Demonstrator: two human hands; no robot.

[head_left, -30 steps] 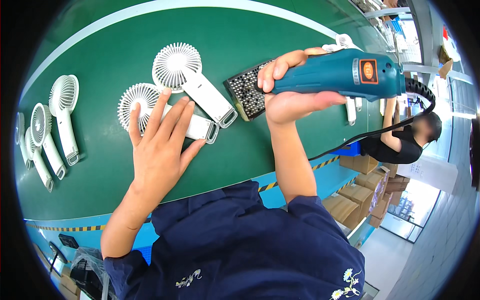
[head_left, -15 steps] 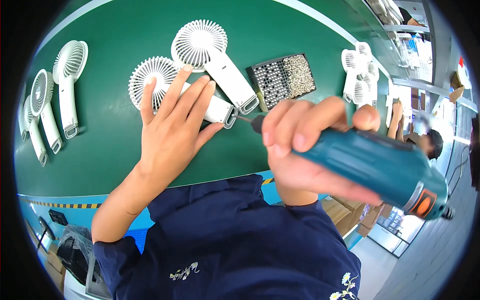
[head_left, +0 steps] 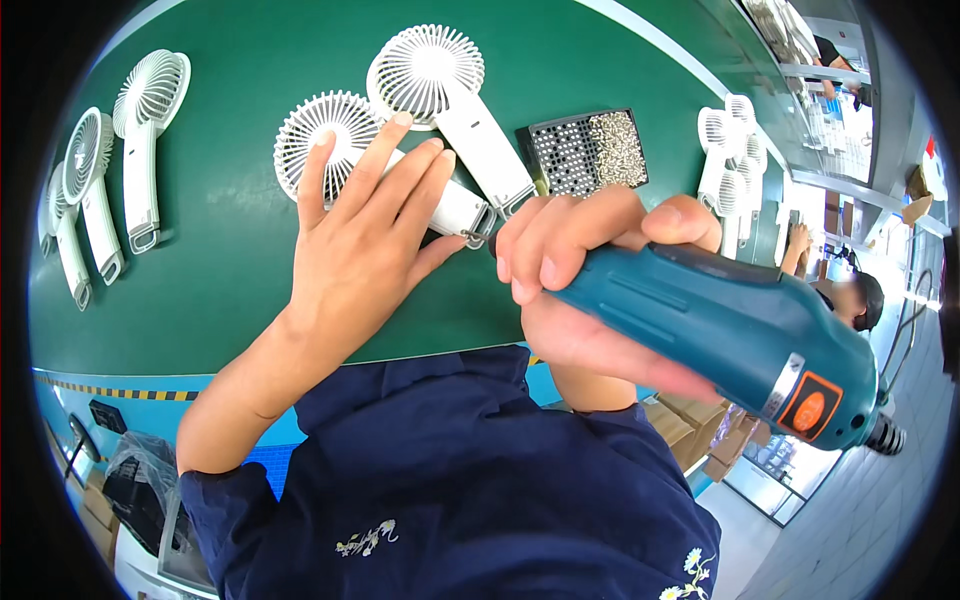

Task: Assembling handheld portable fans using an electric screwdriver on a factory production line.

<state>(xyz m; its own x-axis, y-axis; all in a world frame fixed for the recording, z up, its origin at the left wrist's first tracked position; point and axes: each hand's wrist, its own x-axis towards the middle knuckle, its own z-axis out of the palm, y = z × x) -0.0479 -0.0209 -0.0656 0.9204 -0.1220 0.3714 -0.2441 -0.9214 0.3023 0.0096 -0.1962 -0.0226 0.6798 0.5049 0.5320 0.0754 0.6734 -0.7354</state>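
This is a factory assembly workshop. Matching white handheld fans (head_left: 141, 185) lie grouped toward both ends of the green tabletop (head_left: 230, 310), with a perforated tray (head_left: 565, 160) of small metal parts and an electric screwdriver (head_left: 720, 320). Hazard-striped tape (head_left: 150, 393) follows the near edge; cardboard boxes (head_left: 668, 430) stand below it. Beyond the right edge, small and distorted, another person (head_left: 868, 300) seems at work.

White fan (head_left: 348, 130) I partly cover lies flat, handle (head_left: 460, 210) slanting toward near edge of tabletop (head_left: 220, 300). Teal screwdriver (head_left: 715, 320) I hold tilts, bit at fan's loop (head_left: 487, 228).
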